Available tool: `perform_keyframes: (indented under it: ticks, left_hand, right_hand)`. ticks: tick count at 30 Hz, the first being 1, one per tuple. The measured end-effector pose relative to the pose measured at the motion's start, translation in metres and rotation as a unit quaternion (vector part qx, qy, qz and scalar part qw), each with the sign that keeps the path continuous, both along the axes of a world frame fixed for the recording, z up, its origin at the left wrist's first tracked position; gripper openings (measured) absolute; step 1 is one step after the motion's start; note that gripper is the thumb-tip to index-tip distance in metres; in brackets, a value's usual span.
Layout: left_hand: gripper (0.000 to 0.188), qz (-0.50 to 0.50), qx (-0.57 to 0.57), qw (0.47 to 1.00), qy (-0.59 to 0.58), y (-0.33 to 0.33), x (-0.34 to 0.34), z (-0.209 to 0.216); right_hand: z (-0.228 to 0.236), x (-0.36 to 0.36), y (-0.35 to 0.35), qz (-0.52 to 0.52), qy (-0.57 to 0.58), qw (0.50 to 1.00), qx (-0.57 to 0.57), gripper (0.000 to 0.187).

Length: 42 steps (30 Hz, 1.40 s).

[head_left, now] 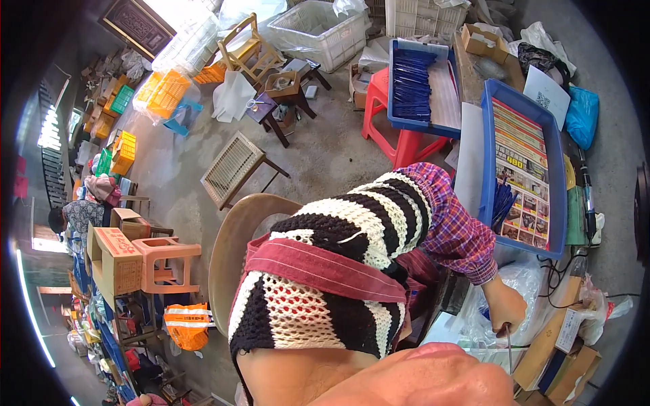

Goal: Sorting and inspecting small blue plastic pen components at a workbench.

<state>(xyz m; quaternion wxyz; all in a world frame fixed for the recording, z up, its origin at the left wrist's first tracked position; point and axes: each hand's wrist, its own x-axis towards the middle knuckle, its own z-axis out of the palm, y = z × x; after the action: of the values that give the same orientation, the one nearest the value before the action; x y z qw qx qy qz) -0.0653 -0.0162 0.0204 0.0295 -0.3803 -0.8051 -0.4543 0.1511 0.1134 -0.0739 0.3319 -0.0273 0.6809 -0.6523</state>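
Note:
My left hand [505, 308], in a plaid sleeve, reaches across to the work table at the right. Its fingers are closed around a thin dark rod-like tool [509, 348] that points toward the lower edge. Beneath and beside the hand lies crumpled clear plastic [533, 284]. Farther off is a blue tray [487, 169] lined with a printed sheet, with a small bundle of slim dark blue pieces [502, 205] in its near corner. My right hand is out of sight.
A second blue tray [421, 126], holding many slim blue pieces, rests on red stools [404, 145]. Cardboard boxes [572, 375] and a black cable [560, 271] lie by the table. A woven-seat stool [233, 166], a chair [225, 250] and an orange stool [166, 264] stand on the floor.

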Motion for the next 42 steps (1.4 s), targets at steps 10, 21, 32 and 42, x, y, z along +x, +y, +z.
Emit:
perform_keyframes:
  ticks: [10,21,32,42]
  left_hand:
    - [0.012,-0.006,0.025,1.0,-0.007,-0.002,-0.006,-0.013]
    - [0.01,-0.019,0.05,0.998,-0.01,-0.003,-0.002,-0.015]
    - [0.01,-0.016,0.048,0.999,-0.015,0.002,-0.001,-0.016]
    - [0.016,-0.075,0.118,0.986,-0.094,0.003,0.012,0.007]
  right_hand:
    - [0.011,-0.006,-0.004,0.018,-0.007,1.0,0.003,0.023]
    - [0.001,-0.007,-0.003,0.01,-0.011,1.0,0.005,0.024]
    - [0.014,-0.01,-0.007,0.024,0.007,1.0,0.018,0.026]
    - [0.013,-0.009,-0.009,0.007,-0.002,1.0,0.014,0.025]
